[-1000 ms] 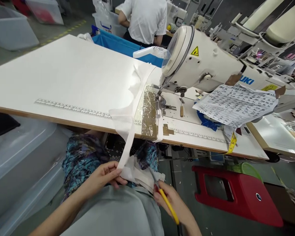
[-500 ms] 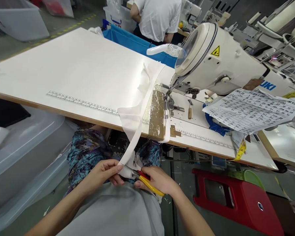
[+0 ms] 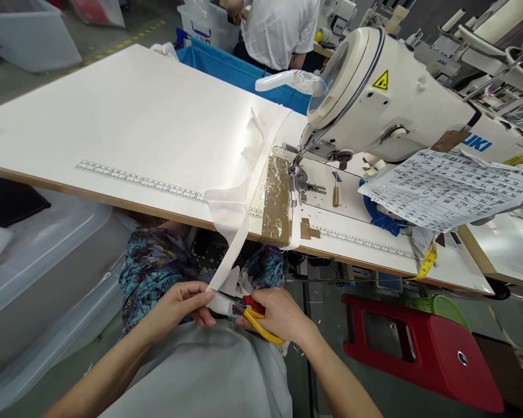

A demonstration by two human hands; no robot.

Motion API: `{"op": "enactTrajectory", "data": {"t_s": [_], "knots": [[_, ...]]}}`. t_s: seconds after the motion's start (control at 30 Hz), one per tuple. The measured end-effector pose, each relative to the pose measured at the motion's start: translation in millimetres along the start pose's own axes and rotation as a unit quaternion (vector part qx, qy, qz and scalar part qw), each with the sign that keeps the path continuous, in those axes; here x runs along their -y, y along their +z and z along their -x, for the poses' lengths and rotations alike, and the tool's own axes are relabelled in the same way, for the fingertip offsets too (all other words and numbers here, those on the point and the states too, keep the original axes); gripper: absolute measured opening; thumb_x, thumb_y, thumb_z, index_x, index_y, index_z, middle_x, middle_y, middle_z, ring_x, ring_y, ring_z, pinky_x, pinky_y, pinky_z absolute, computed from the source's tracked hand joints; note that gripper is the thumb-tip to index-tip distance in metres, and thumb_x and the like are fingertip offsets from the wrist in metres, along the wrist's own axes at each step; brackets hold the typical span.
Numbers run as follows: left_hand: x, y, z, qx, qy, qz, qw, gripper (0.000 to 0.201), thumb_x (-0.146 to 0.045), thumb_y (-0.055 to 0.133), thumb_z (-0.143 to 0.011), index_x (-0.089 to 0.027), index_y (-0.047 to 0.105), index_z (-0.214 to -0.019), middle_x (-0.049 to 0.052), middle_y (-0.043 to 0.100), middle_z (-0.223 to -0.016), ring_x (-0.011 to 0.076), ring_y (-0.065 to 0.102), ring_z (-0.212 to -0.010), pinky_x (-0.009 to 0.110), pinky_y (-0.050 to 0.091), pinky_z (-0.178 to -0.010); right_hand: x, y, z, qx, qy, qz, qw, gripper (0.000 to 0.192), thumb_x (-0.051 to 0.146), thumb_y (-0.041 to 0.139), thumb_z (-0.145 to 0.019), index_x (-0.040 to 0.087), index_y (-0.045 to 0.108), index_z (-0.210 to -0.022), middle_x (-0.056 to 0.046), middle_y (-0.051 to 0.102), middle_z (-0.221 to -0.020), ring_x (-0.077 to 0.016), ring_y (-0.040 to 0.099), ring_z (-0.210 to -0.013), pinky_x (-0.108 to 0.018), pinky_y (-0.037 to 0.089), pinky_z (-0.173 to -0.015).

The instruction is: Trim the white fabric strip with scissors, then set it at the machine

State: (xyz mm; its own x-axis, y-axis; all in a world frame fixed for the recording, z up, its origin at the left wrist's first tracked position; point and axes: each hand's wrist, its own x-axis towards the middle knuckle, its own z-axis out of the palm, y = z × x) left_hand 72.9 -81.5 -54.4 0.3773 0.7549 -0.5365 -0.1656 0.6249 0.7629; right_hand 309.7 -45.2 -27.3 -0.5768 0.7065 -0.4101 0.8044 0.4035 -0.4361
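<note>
The sewing machine (image 3: pixel 412 107) bears "UKI" (image 3: pixel 478 143) and a warning triangle (image 3: pixel 380 80).

You have open room over the tabletop (image 3: pixel 108 110) from its left end to the white fabric (image 3: pixel 229 204) hanging over the near edge. Rightward, the sewing machine (image 3: pixel 366 101) and its paper (image 3: pixel 448 188) bar you, but a strip along that edge is free between the brown taped piece (image 3: pixel 275 200) and the tape measure (image 3: pixel 427 261).

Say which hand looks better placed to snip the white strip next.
Right, most likely: the right hand holds the scissors, pointed toward the white strip, which the left hand pinches.
</note>
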Motion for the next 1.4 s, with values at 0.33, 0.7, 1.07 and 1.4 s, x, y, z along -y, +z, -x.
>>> {"op": "enactTrajectory", "data": {"t_s": [0.33, 0.7, 1.07, 1.4], "knots": [[1.0, -6.3, 0.4, -0.002, -0.014, -0.081, 0.997, 0.045, -0.061, 0.063, -0.08, -0.016, 0.063, -0.083, 0.008, 0.072, -0.07, 0.0189, 0.066, -0.059, 0.026, 0.05, -0.055, -1.0, 12.8, -7.5, -0.038, -0.011, -0.047, 0.998, 0.05, 0.057, 0.066, -0.078, 0.019, 0.04, -0.059, 0.005, 0.041, -0.053, -0.0087, 0.033, -0.05, -0.023, 0.018, -0.051], [-42.1, -8.1, -46.2, -0.225, 0.35, -0.401, 0.816, 0.034, -0.046, 0.051, -0.089, -0.018, 0.067, -0.096, 0.009, 0.063, -0.1, 0.0254, 0.057, -0.101, 0.032, 0.048, -0.081, -12.8, 34.5, 30.2, -0.133, 0.014, -0.231, 0.964, 0.043, 0.046, 0.062, -0.081, 0.021, 0.031, -0.063, 0.004, 0.04, -0.059, -0.0108, 0.034, -0.055, -0.023, 0.024, -0.052], [30.5, -53.2, -16.6, -0.283, 0.072, -0.246, 0.924, 0.035, -0.052, 0.059, -0.07, -0.02, 0.057, -0.084, -0.003, 0.055, -0.049, 0.0192, 0.053, -0.043, 0.028, 0.042, -0.047, -40.0, 47.0, 55.9, -0.169, 0.081, -0.347, 0.919, 0.037, 0.051, 0.056, -0.085, 0.019, 0.046, -0.068, 0.003, 0.042, -0.063, -0.0124, 0.039, -0.059, -0.024, 0.031, -0.055], [-18.1, 30.0, -14.2, -0.087, 0.228, -0.353, 0.903, 0.038, -0.049, 0.053, -0.087, -0.017, 0.062, -0.066, 0.007, 0.059, -0.086, 0.0155, 0.053, -0.065, 0.026, 0.042, -0.057, -14.0, 27.6, 38.4, -0.096, 0.035, -0.303, 0.948, 0.045, 0.058, 0.058, -0.084, 0.02, 0.039, -0.068, 0.004, 0.041, -0.063, -0.0109, 0.034, -0.059, -0.022, 0.025, -0.053]]}}
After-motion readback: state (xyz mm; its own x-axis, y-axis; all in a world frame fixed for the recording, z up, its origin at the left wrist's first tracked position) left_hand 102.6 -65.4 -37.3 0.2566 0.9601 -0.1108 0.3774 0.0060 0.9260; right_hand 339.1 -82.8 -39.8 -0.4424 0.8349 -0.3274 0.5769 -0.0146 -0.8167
